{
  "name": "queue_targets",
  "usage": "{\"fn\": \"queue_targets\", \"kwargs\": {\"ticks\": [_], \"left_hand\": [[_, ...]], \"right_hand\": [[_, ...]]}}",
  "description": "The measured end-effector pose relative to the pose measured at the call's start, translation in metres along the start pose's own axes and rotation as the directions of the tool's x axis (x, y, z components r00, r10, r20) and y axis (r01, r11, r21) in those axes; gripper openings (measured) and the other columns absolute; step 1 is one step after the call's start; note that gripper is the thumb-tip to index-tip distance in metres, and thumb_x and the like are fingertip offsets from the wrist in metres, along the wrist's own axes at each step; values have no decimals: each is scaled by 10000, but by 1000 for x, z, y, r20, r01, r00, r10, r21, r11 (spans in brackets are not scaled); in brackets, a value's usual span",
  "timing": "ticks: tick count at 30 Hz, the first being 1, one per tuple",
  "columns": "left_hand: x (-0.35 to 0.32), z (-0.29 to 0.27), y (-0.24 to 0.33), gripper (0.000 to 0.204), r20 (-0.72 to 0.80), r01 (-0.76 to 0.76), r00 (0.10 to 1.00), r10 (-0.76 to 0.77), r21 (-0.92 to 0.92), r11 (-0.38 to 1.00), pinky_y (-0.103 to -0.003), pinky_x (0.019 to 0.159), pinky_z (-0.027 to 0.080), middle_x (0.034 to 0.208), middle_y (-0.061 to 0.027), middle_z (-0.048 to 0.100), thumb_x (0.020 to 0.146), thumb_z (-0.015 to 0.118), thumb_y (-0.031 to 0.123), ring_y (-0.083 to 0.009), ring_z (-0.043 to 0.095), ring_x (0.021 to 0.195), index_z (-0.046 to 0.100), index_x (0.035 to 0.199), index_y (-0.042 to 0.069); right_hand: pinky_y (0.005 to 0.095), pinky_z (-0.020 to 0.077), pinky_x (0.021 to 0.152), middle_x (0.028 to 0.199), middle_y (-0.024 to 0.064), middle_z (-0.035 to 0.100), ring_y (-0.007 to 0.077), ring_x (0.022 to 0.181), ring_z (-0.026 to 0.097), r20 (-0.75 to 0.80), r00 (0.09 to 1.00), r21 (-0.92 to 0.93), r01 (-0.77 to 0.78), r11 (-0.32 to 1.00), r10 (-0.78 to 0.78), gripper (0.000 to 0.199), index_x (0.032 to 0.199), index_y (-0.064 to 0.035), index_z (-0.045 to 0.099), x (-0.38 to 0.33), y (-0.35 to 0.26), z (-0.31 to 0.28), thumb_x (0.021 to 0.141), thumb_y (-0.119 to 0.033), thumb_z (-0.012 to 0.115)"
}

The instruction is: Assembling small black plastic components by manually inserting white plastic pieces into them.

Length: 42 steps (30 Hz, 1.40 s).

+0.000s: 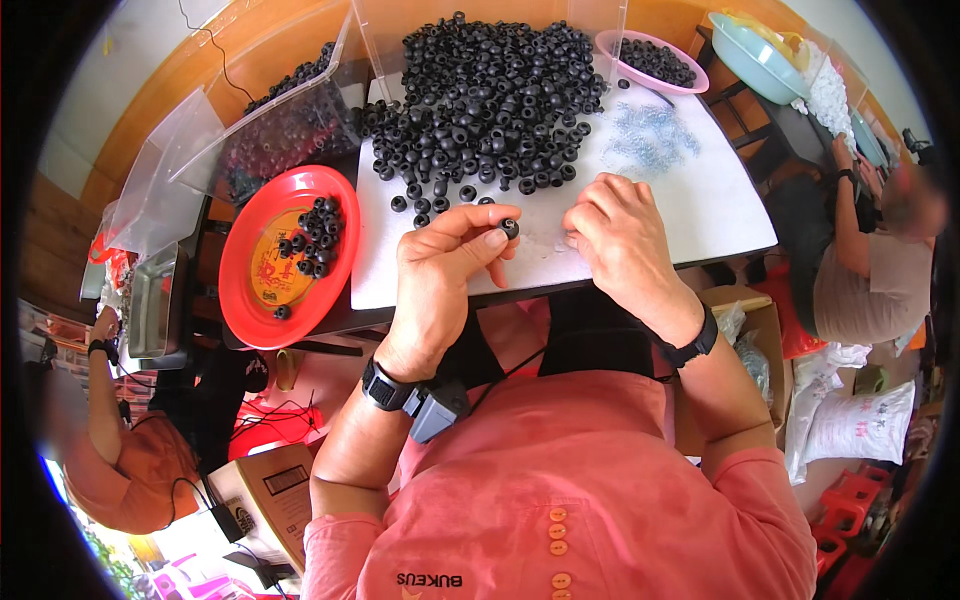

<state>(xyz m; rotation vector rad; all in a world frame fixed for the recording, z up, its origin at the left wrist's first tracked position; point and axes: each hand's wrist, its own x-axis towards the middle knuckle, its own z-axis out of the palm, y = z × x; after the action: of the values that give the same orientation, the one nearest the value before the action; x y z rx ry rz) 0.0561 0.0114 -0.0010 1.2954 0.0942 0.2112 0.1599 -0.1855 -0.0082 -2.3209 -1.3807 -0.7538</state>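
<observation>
One black piece (509, 228) is pinched between thumb and forefinger of the left hand (437, 258), above the near side of the white table (725, 222); the right hand (622, 238) has its fingers bunched together nearby, contents hidden. Risk: fingertip-only hold on a small, rounded, smooth-looking surface could slip, dropping it over the edge. Outward: translucent bluish bits (655, 140), glossy holed heap (490, 100), round-rimmed red plate (236, 262).

The left hand (435, 258) pinches with its thumb (488, 243) and pointing finger (492, 214); the right hand (628, 242) curls its fingers (588, 213) downward.
</observation>
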Motion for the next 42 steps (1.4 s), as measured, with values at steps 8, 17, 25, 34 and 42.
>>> {"fn": "queue_targets", "kwargs": {"ticks": [8, 17, 25, 34, 42], "left_hand": [[-13, -23, 3, 185, -91, -58, 995, 39, -219, 974, -299, 650, 525, 940, -123, 687, 968, 606, 40, -193, 656, 838, 667, 1118, -49], [-28, -28, -2, 211, -120, -110, 989, 88, -191, 976, -291, 686, 508, 949, -129, 677, 953, 644, 100, -191, 633, 783, 647, 1105, -47], [-27, -32, -1, 155, -59, -52, 998, 38, -245, 968, -273, 705, 535, 937, -98, 684, 947, 651, 27, -148, 638, 814, 661, 1085, -43], [-28, -34, -1, 197, -52, -50, 998, 39, -229, 972, -307, 726, 549, 941, -118, 681, 936, 650, 33, -182, 653, 842, 646, 1104, -71], [-27, -34, -2, 172, -50, -45, 998, 35, -218, 975, -288, 718, 547, 929, -92, 682, 945, 651, 41, -155, 642, 823, 655, 1087, -56]], "right_hand": [[422, 397, 793, 882, 45, 593, 270, 943, 562, -59, 982, -24, -180, 983, 179, 95, 827, -109, 668, 0, 9, -2, 769, -123, 743], [415, 436, 714, 815, 48, 619, 275, 840, 620, -131, 981, 130, -128, 983, 145, 60, 806, -106, 650, 37, -27, 10, 784, -87, 703], [450, 540, 650, 808, 137, 703, 334, 743, 700, 182, 976, 47, -133, 990, 123, 156, 885, -91, 729, 73, -22, 16, 768, -54, 634], [473, 526, 610, 700, 153, 681, 347, 691, 698, 283, 957, -54, -47, 997, 60, 154, 879, -122, 733, 90, -19, 19, 792, -63, 620], [484, 505, 625, 790, 127, 698, 361, 728, 683, 359, 932, -134, -2, 991, 50, 62, 850, -68, 637, 73, -24, 0, 865, -127, 625]]}}
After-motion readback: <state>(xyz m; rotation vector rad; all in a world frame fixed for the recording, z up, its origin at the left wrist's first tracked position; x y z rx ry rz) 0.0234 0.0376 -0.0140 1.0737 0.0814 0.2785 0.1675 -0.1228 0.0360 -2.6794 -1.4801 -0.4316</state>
